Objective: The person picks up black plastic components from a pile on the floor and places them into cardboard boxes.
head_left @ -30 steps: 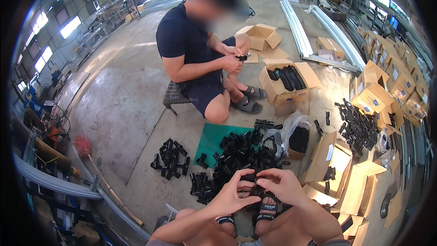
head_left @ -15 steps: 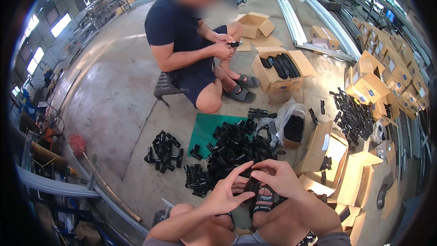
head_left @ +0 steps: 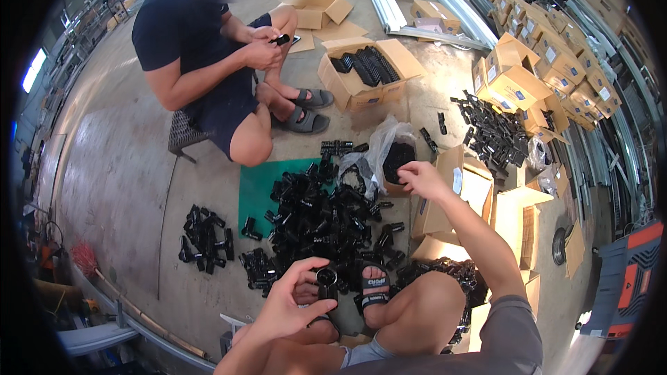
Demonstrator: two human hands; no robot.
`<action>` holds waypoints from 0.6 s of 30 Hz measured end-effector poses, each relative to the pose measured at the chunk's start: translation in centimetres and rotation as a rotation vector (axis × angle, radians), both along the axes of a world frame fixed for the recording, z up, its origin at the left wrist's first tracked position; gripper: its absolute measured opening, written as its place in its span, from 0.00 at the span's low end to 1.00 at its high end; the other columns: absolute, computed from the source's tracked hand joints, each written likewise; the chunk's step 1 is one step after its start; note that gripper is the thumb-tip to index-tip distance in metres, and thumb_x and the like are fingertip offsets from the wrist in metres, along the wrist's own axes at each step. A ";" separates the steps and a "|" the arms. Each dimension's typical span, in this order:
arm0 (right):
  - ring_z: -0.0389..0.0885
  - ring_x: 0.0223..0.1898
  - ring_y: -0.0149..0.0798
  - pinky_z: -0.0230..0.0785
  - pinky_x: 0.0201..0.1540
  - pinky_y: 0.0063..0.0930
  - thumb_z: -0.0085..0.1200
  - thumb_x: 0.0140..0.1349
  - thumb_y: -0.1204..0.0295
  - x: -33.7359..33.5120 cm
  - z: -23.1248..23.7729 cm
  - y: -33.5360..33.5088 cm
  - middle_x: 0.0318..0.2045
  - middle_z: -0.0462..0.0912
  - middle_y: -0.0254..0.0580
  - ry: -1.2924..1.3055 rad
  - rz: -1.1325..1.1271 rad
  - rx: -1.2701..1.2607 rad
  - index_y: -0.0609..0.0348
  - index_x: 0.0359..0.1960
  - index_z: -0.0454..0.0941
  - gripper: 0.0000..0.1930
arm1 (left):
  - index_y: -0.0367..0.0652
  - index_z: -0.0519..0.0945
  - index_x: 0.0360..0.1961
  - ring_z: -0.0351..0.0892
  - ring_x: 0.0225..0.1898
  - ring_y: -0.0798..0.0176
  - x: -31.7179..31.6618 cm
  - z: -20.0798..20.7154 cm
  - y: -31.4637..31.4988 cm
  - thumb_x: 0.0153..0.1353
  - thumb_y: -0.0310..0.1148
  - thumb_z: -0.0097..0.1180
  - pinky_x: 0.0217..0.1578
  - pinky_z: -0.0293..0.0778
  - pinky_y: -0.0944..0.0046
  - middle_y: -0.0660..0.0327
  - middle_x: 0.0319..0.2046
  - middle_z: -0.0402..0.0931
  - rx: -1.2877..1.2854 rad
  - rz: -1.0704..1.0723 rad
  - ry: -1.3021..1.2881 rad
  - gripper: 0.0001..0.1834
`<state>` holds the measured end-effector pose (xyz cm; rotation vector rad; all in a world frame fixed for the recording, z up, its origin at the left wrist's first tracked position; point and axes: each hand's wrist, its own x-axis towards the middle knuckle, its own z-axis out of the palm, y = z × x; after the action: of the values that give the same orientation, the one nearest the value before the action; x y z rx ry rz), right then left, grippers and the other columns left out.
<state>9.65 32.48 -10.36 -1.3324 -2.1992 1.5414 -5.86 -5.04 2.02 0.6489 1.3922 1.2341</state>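
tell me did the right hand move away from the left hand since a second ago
Yes. The right hand has left the left hand and the black fitting it holds, reaching forward to the clear plastic bag by the green mat.

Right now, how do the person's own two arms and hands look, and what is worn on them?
Both forearms are bare: no gloves and no watch or ring that I can make out. The left hand shows bare fingers below. The right hand is also ungloved; that arm runs back to a short grey sleeve at the shoulder. No sleeve shows on the left arm.
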 end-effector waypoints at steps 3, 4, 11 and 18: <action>0.88 0.39 0.44 0.79 0.45 0.38 0.59 0.63 0.65 0.2 -6.1 6.4 0.39 0.88 0.50 -0.231 -0.135 0.185 0.59 0.45 0.86 0.13 | 0.45 0.66 0.65 0.82 0.45 0.68 -0.5 -0.5 0.0 0.54 0.15 0.68 0.46 0.80 0.68 0.59 0.45 0.78 -0.009 0.073 -0.050 0.38; 0.88 0.42 0.46 0.79 0.47 0.40 0.59 0.63 0.65 0.4 -8.3 8.2 0.40 0.88 0.50 -0.313 -0.150 0.261 0.58 0.45 0.86 0.13 | 0.45 0.67 0.64 0.82 0.45 0.68 -0.8 -0.9 0.1 0.53 0.14 0.68 0.45 0.81 0.69 0.59 0.45 0.78 -0.018 0.074 -0.023 0.38; 0.84 0.49 0.54 0.77 0.53 0.47 0.62 0.61 0.64 -2.8 -16.6 11.5 0.44 0.86 0.52 -0.534 -0.074 0.393 0.52 0.41 0.87 0.10 | 0.41 0.62 0.64 0.85 0.46 0.59 -2.2 -2.7 1.2 0.51 0.10 0.65 0.44 0.85 0.63 0.51 0.47 0.80 -0.086 0.233 -0.074 0.41; 0.84 0.48 0.57 0.77 0.49 0.53 0.56 0.62 0.60 -10.1 -21.6 9.0 0.45 0.85 0.56 -0.718 -0.006 0.402 0.55 0.41 0.84 0.14 | 0.43 0.63 0.65 0.82 0.45 0.66 -4.4 -3.4 1.0 0.53 0.13 0.67 0.43 0.82 0.68 0.56 0.46 0.79 -0.217 0.295 -0.026 0.40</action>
<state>-0.47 41.51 -31.96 -1.9281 -2.6710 0.5796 -10.25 -4.02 -1.41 0.2826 1.6140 1.2902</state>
